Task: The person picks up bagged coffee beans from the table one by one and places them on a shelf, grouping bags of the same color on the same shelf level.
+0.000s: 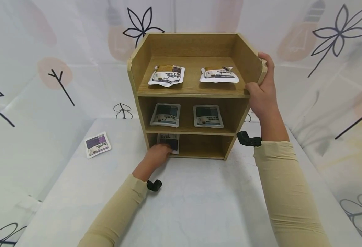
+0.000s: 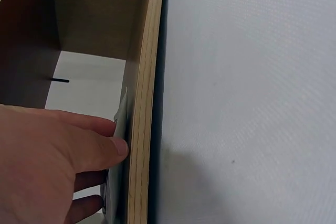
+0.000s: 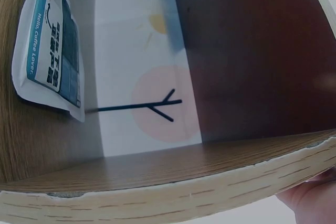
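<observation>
A wooden three-tier shelf stands on the white-covered table. My left hand reaches into its bottom tier at the left and pinches the front edge of a dark-printed pouch. In the left wrist view, the thumb and fingers lie at that pouch's edge, close over the bottom board. My right hand grips the right side panel at the top tier, thumb in front. Only a little of this hand shows in the right wrist view, beyond the panel's edge.
On the top tier lie two brown-and-white pouches, one left and one right. The middle tier holds two green-printed coffee pouches, left and right. A purple-printed pouch lies on the table to the left. Behind hangs a patterned cloth.
</observation>
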Demonstrator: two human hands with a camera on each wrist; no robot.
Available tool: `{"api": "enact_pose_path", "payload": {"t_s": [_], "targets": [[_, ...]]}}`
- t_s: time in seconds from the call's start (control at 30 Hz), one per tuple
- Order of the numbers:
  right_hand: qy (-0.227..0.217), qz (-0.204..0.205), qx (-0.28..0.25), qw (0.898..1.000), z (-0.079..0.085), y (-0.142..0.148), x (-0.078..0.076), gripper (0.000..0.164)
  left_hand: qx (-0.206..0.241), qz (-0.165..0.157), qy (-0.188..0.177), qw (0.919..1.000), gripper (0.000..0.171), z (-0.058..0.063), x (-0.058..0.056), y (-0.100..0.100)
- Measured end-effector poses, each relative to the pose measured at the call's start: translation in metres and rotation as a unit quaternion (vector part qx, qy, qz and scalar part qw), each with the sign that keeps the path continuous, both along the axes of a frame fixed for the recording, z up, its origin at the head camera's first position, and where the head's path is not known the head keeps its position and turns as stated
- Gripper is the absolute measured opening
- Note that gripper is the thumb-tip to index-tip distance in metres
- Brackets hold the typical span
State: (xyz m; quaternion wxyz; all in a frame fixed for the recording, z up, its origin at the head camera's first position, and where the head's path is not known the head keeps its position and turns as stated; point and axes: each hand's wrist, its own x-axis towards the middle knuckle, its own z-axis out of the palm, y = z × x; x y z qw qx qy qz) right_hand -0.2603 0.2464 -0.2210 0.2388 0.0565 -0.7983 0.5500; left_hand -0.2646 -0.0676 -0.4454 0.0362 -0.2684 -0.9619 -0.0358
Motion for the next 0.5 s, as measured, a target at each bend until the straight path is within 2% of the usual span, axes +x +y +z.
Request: {"api": "enact_pose_path", "payload": {"t_s": [0.5], "targets": [[0.002,0.001,0.004,1.000,-0.0027,0.0029,-0.0039,0.071,0.017,0.005,-0.020,0.9996,0.024,0.0006,0.0063,-0.0027]]}}
